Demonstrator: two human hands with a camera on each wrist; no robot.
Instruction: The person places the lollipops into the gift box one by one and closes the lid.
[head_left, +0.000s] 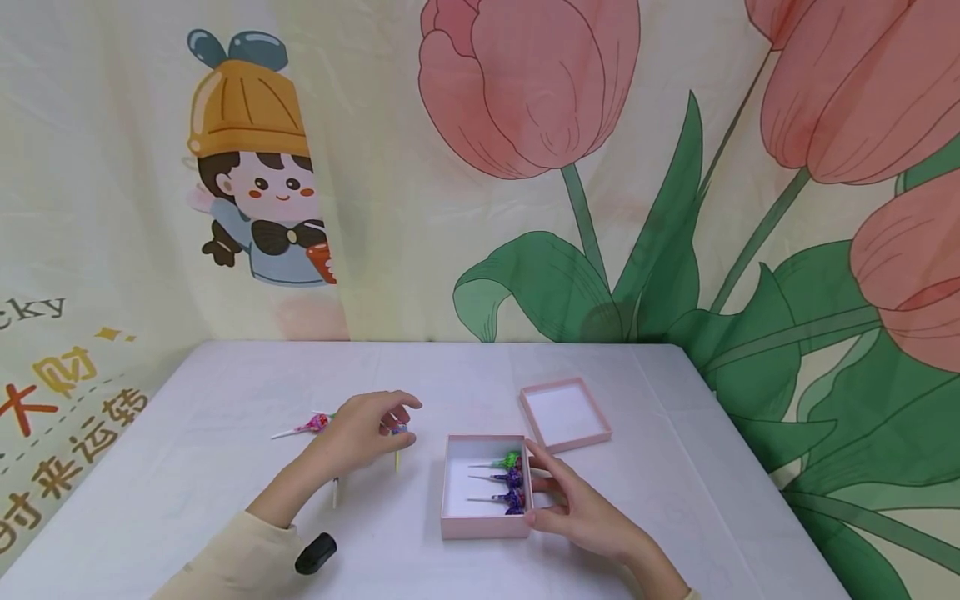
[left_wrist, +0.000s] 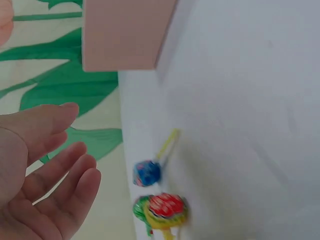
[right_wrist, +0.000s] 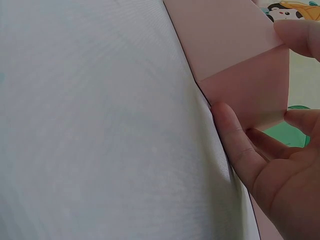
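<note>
My left hand (head_left: 375, 429) hovers over loose lollipops at the left, fingers loosely bent and holding nothing. In the left wrist view a blue lollipop (left_wrist: 147, 173) with a yellow stick lies beside a red-and-yellow lollipop (left_wrist: 167, 210) and a green one partly behind it. A pink-wrapped lollipop (head_left: 318, 423) lies beyond my left wrist. My right hand (head_left: 581, 504) holds the right side of an open pink box (head_left: 483, 527), thumb and fingertips at its wall. Several lollipops (head_left: 513, 477) with green and purple wrappers lie in a column inside, sticks pointing left.
The pink box lid (head_left: 567, 412) lies inner side up behind the box, to the right. A black object (head_left: 316, 553) sits by my left sleeve, and a white stick (head_left: 336, 492) shows below that forearm. A printed curtain (head_left: 390, 208) hangs behind the white table (head_left: 637, 367).
</note>
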